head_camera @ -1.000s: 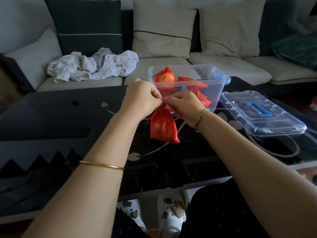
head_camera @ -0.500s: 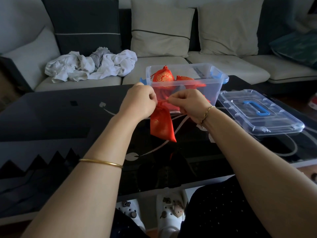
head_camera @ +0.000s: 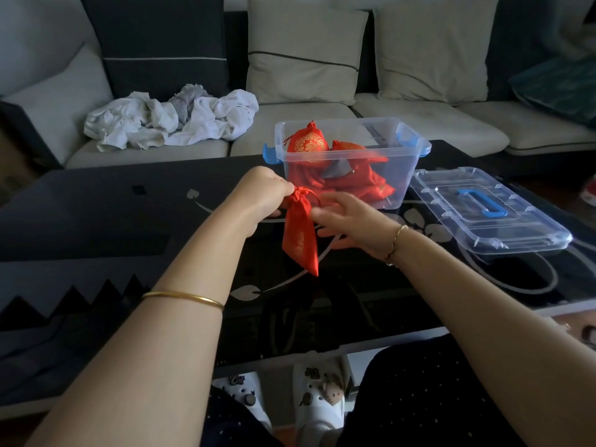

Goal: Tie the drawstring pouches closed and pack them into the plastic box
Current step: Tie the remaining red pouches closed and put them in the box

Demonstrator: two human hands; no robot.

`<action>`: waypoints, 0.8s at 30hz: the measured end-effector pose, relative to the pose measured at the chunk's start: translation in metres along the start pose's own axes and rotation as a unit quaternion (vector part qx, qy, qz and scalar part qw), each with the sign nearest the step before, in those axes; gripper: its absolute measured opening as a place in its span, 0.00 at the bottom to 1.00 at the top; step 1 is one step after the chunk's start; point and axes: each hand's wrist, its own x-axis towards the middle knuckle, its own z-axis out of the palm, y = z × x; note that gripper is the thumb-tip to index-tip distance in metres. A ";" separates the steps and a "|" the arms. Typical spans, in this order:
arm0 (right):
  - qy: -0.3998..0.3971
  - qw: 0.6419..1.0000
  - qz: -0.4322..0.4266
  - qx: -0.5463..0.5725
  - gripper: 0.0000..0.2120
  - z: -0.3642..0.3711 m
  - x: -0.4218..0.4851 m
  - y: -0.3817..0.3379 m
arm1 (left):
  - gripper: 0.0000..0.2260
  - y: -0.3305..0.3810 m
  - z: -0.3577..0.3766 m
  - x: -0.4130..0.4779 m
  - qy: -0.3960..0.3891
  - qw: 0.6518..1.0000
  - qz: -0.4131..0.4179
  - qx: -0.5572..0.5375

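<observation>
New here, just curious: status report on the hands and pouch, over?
Left grip pinches red pouch neck. Right grip open beside it. Pouch cinched, hanging over table. Plastic box open, nothing blocking.

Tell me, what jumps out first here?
The bright red pouch hangs from the left hand, above the dark table. Behind it, a clear box holds more red pouches, and its lid lies to the right.
</observation>
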 end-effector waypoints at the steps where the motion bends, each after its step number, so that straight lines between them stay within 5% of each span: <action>1: 0.000 0.999 -0.002 -0.035 0.36 0.003 -0.002 0.003 | 0.03 0.000 0.000 0.002 0.002 1.000 -0.003 -0.016; 4: 0.052 0.996 -0.024 -0.064 0.37 0.011 -0.007 0.005 | 0.03 0.005 0.001 0.010 0.016 0.999 -0.009 -0.051; 12: 0.250 0.956 -0.108 -0.104 0.09 -0.028 -0.005 -0.028 | 0.07 0.056 0.003 0.033 -0.013 0.990 0.033 -0.133; 16: 0.305 0.940 -0.118 -0.096 0.09 -0.077 0.030 -0.066 | 0.10 0.094 0.002 0.061 0.005 0.990 0.061 -0.128; 21: 0.321 0.934 -0.043 -0.150 0.10 -0.123 0.111 -0.093 | 0.10 0.100 0.003 0.095 0.051 0.995 0.057 -0.071; 24: 0.240 0.952 0.041 -0.187 0.05 -0.124 0.138 -0.087 | 0.10 0.089 0.008 0.104 0.040 0.997 0.047 -0.036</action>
